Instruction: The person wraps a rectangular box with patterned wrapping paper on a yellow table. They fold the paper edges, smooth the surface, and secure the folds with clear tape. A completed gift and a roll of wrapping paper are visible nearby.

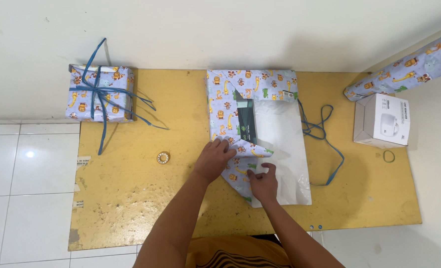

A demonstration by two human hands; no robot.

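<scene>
At frame centre, a box (245,121) is half wrapped: paper (228,111) is pressed flat by the left hand (213,160), its corner pinched by the right hand (263,183); white underside exposed.

A table (131,198) stands against the far wall. On its middle lies a sheet of wrapping paper (285,149) with a box (245,121) on it, partly covered by folded flaps. The left hand (213,160) rests on the near flap, the right hand (263,183) just right of it on the paper's near edge. A tied parcel (101,93) sits at the far left corner, a tape roll (163,158) between it and the hands. A ribbon (324,144) lies right of the paper, then a carton (381,120), a rubber band (389,156) near it, a paper roll (404,69) behind.
</scene>
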